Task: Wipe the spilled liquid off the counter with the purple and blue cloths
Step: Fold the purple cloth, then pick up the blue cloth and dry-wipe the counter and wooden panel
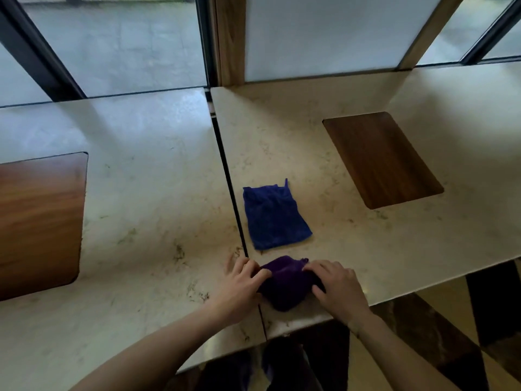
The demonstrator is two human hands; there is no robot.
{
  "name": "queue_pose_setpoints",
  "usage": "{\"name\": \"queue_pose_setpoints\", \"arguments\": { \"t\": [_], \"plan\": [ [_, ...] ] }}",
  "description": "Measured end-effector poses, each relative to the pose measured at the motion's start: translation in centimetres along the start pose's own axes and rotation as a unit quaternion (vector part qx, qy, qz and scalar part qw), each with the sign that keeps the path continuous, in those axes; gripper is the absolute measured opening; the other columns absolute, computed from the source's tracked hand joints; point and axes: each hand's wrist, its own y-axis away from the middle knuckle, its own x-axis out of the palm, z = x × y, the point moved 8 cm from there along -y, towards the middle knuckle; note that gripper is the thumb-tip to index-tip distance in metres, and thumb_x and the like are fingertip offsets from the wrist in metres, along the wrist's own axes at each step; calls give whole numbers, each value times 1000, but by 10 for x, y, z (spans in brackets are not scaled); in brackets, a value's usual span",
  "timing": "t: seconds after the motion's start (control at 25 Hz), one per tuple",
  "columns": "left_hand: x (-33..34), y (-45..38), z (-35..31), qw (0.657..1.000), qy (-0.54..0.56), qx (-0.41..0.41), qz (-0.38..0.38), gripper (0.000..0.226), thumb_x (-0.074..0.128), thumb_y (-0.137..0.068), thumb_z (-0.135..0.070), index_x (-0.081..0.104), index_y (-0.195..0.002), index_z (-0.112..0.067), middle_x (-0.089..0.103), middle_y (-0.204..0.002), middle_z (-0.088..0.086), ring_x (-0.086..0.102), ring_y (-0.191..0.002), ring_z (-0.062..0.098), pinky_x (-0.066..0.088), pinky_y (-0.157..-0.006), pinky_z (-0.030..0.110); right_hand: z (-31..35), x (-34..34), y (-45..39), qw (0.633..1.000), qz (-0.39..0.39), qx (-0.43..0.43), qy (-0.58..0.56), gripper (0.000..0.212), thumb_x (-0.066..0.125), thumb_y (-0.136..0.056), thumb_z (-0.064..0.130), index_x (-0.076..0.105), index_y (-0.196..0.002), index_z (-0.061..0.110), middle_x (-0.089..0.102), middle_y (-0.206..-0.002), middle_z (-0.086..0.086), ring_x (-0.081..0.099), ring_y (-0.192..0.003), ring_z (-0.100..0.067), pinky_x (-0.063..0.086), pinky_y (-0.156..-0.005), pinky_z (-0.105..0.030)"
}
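Observation:
A purple cloth lies bunched near the front edge of the pale marble counter. My left hand grips its left side with curled fingers. My right hand holds its right side, fingers bent over the fabric. Just behind it, a blue cloth lies flat and folded on the counter, touched by neither hand. No spilled liquid is plainly visible.
A dark seam splits the counter into two slabs. Wooden inlays sit at the left and back right. Windows and a white panel rise behind. The counter's front edge drops to a tiled floor.

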Motion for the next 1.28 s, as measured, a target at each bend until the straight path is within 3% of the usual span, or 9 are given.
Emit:
{"name": "queue_pose_setpoints", "arguments": {
  "t": [0.2,0.32,0.4,0.56,0.68,0.8,1.04,1.16,1.28],
  "plan": [
    [-27,-16,24,999,20,4,32,54,29,-91,-76,46,-129,-42,51,-130,-3,36,-131,22,6,-122,55,-15,-9,-29,978,162,-32,-125,43,61,-82,38,54,-123,48,57,-127,21,55,-108,0,48,-91,-27],
    [-68,-43,71,985,63,-151,-48,66,26,-90,-76,47,-137,-34,49,-140,0,40,-133,24,28,-114,48,-23,-46,-77,975,69,24,-208,46,64,-84,41,55,-129,45,60,-127,16,59,-97,-1,52,-84,-28],
    [-87,-64,99,951,110,-274,-93,64,38,-91,-69,43,-142,-30,46,-145,3,39,-134,27,34,-106,49,-20,-68,-120,970,-5,48,-240,55,65,-89,38,48,-141,36,54,-139,8,56,-112,-9,50,-92,-35],
    [-78,-102,118,919,146,-363,-47,69,50,-91,-63,38,-147,-26,43,-148,7,33,-137,32,34,-102,52,2,-66,-195,971,17,65,-229,70,70,-87,34,35,-145,19,46,-139,-13,50,-121,-33,40,-86,-34],
    [-71,-121,122,907,140,-394,-47,53,53,-90,-59,54,-128,-21,50,-135,9,37,-127,34,35,-95,49,8,-48,-213,978,44,82,-188,80,71,-85,30,24,-149,20,37,-139,-15,51,-117,-38,46,-86,-37],
    [-71,-132,120,902,137,-402,-79,42,56,-93,-49,55,-124,-21,51,-129,10,40,-123,34,35,-94,47,5,-37,-218,958,42,107,-264,84,71,-85,22,22,-153,20,38,-144,-12,53,-119,-34,44,-84,-33],
    [-83,-128,98,883,280,-340,-163,16,45,-103,-27,46,-118,-22,64,-107,4,62,-88,25,58,-74,46,-2,-46,-211,905,34,87,-416,55,76,-82,15,56,-133,25,65,-118,4,63,-102,-19,52,-87,-34],
    [-97,-110,88,856,350,-313,-215,15,45,-105,-27,47,-119,-26,63,-103,-1,65,-88,20,61,-74,46,-1,-58,-198,880,29,61,-471,40,73,-85,13,60,-119,30,66,-101,3,65,-93,-22,58,-82,-42],
    [-115,-88,81,832,407,-276,-258,13,48,-104,-24,49,-116,-28,64,-105,-7,64,-94,10,59,-72,30,12,-83,-183,865,3,0,-502,29,72,-86,10,64,-104,33,65,-97,5,64,-92,-17,56,-72,-28]
  ]
}}
